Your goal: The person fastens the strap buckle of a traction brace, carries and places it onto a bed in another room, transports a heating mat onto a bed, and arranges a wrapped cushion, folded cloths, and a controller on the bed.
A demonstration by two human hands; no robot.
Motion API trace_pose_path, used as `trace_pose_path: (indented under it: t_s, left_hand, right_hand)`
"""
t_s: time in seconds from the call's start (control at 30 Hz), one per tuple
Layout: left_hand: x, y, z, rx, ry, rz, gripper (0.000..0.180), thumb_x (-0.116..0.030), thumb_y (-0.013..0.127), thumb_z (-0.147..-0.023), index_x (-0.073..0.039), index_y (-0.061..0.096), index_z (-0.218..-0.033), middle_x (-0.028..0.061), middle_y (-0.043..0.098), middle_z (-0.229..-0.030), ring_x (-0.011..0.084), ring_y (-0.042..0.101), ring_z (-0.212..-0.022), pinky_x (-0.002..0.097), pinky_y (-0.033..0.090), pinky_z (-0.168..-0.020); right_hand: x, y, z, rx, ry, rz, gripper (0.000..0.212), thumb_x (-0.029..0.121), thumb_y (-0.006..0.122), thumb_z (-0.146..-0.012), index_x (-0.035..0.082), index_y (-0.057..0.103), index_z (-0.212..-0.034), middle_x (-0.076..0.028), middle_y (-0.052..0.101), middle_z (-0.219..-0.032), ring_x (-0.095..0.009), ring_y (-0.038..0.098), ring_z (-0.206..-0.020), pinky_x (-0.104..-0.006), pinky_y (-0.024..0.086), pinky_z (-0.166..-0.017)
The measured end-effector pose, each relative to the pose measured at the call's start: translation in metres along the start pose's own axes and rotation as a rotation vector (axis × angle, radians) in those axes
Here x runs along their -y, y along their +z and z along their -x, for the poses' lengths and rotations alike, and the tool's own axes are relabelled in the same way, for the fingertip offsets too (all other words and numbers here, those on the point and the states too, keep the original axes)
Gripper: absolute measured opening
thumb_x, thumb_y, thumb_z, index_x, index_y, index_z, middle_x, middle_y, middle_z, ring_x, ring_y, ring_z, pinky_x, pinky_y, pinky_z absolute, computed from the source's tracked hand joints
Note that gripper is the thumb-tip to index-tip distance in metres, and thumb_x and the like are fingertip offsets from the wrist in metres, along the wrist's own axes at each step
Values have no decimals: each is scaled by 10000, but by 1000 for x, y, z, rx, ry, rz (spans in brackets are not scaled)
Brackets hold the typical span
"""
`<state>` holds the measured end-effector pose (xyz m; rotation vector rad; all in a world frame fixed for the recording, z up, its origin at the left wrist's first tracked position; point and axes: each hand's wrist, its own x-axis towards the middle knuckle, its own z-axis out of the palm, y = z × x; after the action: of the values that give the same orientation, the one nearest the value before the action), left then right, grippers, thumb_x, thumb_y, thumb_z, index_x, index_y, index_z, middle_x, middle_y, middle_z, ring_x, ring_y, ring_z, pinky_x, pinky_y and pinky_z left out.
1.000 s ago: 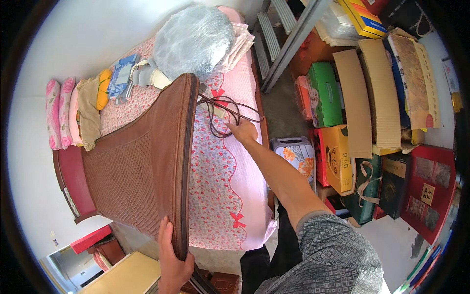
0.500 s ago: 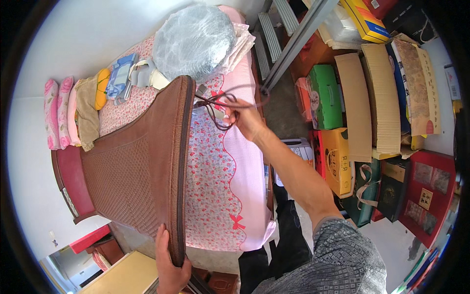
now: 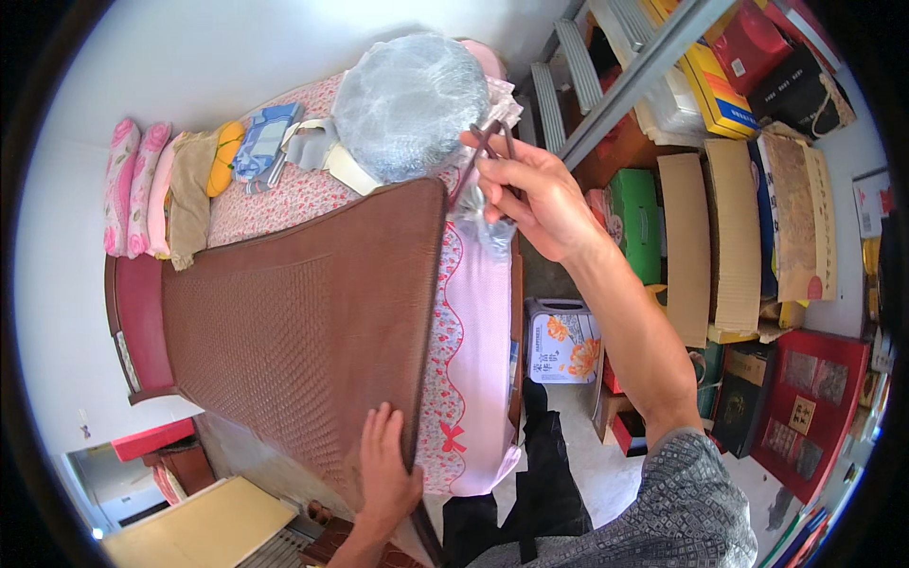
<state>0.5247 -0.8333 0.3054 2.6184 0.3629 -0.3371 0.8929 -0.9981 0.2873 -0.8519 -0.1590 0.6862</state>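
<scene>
A large brown quilted mattress pad [image 3: 284, 293] lies over the bed, its thick dark edge running toward me. My left hand [image 3: 386, 464] rests on top near the pad's close right corner, fingers stretched out. Raised above the pad's far right corner, my right hand [image 3: 535, 189] pinches a looped dark brown cord [image 3: 466, 182]. That cord runs down toward the pad's corner, where its end is hidden. Just below the hand shows some crumpled clear plastic [image 3: 494, 237]. A pink bedsheet with red flowers [image 3: 478, 379] shows beyond the pad's right edge.
A round plastic-wrapped bundle [image 3: 412, 104] sits on the bed's far end. Folded bedding [image 3: 189, 189] lines the far left. Metal ladder steps [image 3: 579, 66] stand at the back. Boxes and cardboard [image 3: 734, 237] crowd the right side; a printed case [image 3: 563, 346] stands on the floor.
The pad's right edge has come down flatter and farther right over the bedsheet. My left hand went from gripping the edge to lying on top. My right hand lifted the cord right.
</scene>
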Motion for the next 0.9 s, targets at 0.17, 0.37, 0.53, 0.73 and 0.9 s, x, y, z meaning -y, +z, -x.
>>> trace_pose_path:
  t_s: [0.17, 0.37, 0.53, 0.73, 0.9]
  left_hand:
    - [17, 106, -10, -120, 6, -62, 868, -14, 714, -679, -55, 387, -1482, 209, 359, -1556, 461, 299, -1442, 628, 241, -1153]
    - [14, 172, -33, -52, -55, -91, 872, -9, 708, -699, -89, 362, -1496, 184, 306, -1586, 444, 248, -1465, 652, 172, -1164]
    - [17, 209, -44, -48, -77, -123, 858, -27, 709, -706, -92, 377, -1494, 177, 307, -1588, 430, 234, -1475, 657, 152, -1171]
    - [20, 227, -51, -27, -80, -175, 767, -99, 688, -773, -90, 407, -1487, 171, 324, -1582, 427, 255, -1466, 674, 166, -1156]
    - [45, 225, -78, 16, -40, -109, 645, -214, 701, -831, -83, 488, -1426, 173, 448, -1496, 393, 408, -1372, 618, 303, -1110]
  right_hand:
    - [-19, -11, 19, -216, -56, 300, 392, 93, 630, -949, -33, 579, -1316, -5, 597, -746, -88, 542, -596, -251, 477, -606]
    - [-21, -33, 66, -378, -334, 1142, 258, 48, 639, -932, -46, 674, -1169, -128, 698, -819, -117, 631, -670, -283, 505, -605]
    - [-13, -7, 73, -262, -364, 1268, 260, 9, 652, -903, -26, 676, -1160, -192, 701, -843, -139, 648, -665, -298, 518, -612]
    - [13, 39, 110, -265, -465, 1135, 295, -27, 682, -872, 0, 700, -1166, -131, 744, -910, -103, 659, -690, -263, 525, -600]
    - [-44, 25, 111, -107, -98, 1006, 311, 14, 676, -887, 12, 687, -1198, -180, 730, -908, -177, 698, -680, -293, 546, -616]
